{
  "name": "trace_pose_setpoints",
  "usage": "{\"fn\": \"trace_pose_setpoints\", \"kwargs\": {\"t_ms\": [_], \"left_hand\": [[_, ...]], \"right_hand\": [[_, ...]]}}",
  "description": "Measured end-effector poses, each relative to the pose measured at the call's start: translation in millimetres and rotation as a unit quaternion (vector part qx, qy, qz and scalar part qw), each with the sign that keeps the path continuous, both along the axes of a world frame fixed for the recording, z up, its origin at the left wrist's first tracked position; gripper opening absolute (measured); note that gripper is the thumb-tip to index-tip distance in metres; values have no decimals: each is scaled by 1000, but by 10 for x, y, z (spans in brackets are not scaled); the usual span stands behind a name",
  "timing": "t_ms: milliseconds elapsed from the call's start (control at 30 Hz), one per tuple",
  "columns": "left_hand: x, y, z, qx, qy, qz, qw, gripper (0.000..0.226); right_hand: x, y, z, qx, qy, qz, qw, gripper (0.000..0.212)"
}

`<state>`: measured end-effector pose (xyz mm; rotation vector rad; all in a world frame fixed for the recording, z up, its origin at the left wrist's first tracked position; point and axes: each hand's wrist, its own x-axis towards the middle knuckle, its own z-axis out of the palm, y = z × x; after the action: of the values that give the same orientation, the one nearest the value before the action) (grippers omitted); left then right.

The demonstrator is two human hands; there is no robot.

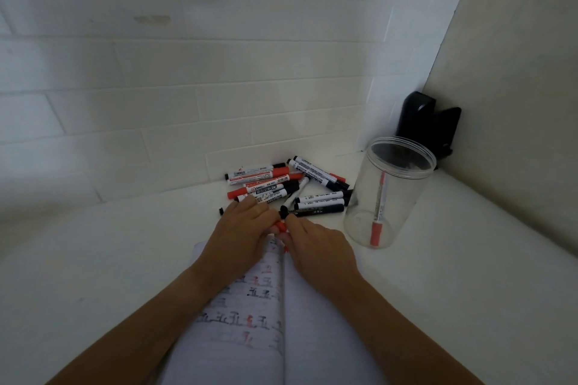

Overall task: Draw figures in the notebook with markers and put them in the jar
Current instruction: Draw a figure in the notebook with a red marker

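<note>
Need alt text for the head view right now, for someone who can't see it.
Both hands, left hand and right hand, pinch a red marker over an open lined notebook. Beyond lies a pile of markers; a clear plastic jar holds one.

red marker (280, 226) mostly hidden — notebook (312, 337) cropped below

View: one wide-angle camera on my head.
Facing: forward and down, toward the worktop (109, 259) corner.
Nearness: close; my forearms enter from the bottom edge.
Shared views: none.
</note>
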<state>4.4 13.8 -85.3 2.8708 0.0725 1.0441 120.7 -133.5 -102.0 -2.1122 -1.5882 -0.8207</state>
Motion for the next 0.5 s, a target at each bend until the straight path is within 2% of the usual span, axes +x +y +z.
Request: {"fn": "trace_pose_setpoints", "kwargs": {"t_ms": [167, 367, 500], "left_hand": [[-13, 2, 2, 8, 7, -9, 1000, 15], [-4, 19, -39, -13, 30, 1, 999, 24], [-4, 34, -27, -23, 25, -14, 999, 21]], "right_hand": [[-21, -34, 5, -23, 27, 6, 999, 31], [-19, -27, 5, -23, 50, -11, 998, 41], [-46, -56, -4, -20, 74, -19, 997, 63]]}}
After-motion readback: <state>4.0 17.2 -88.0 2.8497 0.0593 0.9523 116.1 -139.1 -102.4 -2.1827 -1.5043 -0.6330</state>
